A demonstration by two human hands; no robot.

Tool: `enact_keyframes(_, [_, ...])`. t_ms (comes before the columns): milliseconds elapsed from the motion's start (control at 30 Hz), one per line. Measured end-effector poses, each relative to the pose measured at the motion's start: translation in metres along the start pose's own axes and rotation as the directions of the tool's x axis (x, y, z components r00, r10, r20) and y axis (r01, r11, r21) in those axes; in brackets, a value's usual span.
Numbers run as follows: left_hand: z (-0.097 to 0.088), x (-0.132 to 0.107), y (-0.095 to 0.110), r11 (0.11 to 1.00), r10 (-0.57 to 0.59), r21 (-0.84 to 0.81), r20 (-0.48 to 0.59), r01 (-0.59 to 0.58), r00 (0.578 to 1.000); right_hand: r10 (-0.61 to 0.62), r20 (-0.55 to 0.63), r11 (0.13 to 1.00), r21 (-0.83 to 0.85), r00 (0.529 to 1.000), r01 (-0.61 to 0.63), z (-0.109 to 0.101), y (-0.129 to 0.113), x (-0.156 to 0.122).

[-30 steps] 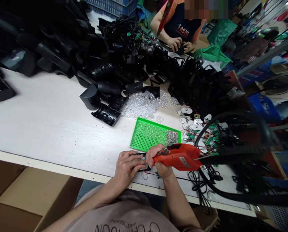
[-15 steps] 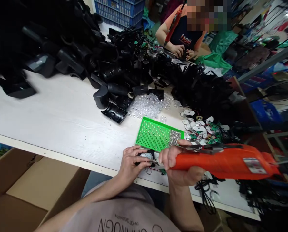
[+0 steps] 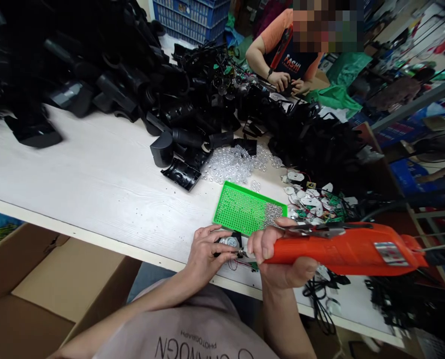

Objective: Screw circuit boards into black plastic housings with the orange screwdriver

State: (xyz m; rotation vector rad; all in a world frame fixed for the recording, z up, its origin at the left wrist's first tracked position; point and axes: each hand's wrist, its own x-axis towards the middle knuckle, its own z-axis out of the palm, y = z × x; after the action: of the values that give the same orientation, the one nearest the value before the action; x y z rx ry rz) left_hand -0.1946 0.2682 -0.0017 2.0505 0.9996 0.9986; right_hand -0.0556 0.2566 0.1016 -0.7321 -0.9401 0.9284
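Note:
My left hand (image 3: 207, 254) grips a small black plastic housing (image 3: 229, 243) with a round silver disc on its face, low on the white table's front edge. My right hand (image 3: 282, 262) is shut around the body of an orange-red electric soldering tool (image 3: 342, 252). Its thin metal tip touches or nearly touches the housing's edge, though my fingers hide the exact contact. Thin red and black wires (image 3: 239, 264) trail from the housing beneath my hands.
A green pegged tray (image 3: 240, 209) with metal beads, loose clear lenses (image 3: 229, 164), white parts with green circuit boards (image 3: 312, 204) and heaps of black plastic housings (image 3: 113, 85) cover the white table (image 3: 76, 169). A co-worker's hands (image 3: 287, 82) work across it. A cardboard box (image 3: 39, 284) stands below the front edge.
The orange-red tool has swung from a low angle to lying across my right hand, its tip at the housing. The housing now shows its silver disc upward. The view has shifted slightly.

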Motion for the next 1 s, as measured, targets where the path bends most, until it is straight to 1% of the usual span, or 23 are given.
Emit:
enact_keyframes(267, [0.002,-0.003,-0.001,0.998,0.067,0.011,-0.029,-0.066,0.997,0.005,0.019,1.000,-0.001,1.000,-0.005,0.003,-0.001,0.000])
enact_keyframes(333, [0.000,-0.004,-0.001,0.994,0.103,0.042,-0.003,-0.103,0.995,0.012,0.045,1.000,0.013,0.999,-0.012,0.001,-0.004,-0.001])
enact_keyframes(400, [-0.003,-0.004,-0.001,0.990,0.120,0.070,0.041,-0.122,0.992,0.010,0.044,1.000,0.009,0.999,-0.011,-0.003,-0.009,-0.001])
enact_keyframes(500, [-0.006,-0.006,-0.005,0.994,0.057,0.091,0.083,-0.065,0.995,-0.011,-0.001,1.000,-0.018,1.000,0.011,-0.013,-0.016,0.001])
enact_keyframes(567, [-0.005,-0.009,-0.008,0.994,0.001,0.109,0.089,-0.010,0.996,-0.020,-0.016,0.999,-0.030,1.000,0.020,-0.020,-0.015,0.001])
enact_keyframes(700, [0.002,-0.015,-0.012,0.981,-0.098,0.179,0.100,0.079,0.990,0.006,-0.017,0.998,-0.068,1.000,-0.007,-0.031,0.007,0.000])
enact_keyframes(833, [0.004,-0.012,-0.008,0.969,-0.165,0.209,0.138,0.134,0.977,0.103,-0.032,0.990,-0.094,0.994,-0.105,-0.035,0.031,-0.004])
enact_keyframes(933, [0.002,-0.008,-0.004,0.969,-0.189,0.191,0.153,0.159,0.970,0.145,-0.033,0.982,-0.118,0.989,-0.148,-0.037,0.037,-0.007])
enact_keyframes(1000, [0.002,-0.007,-0.003,0.970,-0.190,0.179,0.147,0.163,0.971,0.153,0.000,0.981,-0.117,0.988,-0.152,-0.039,0.038,-0.009])
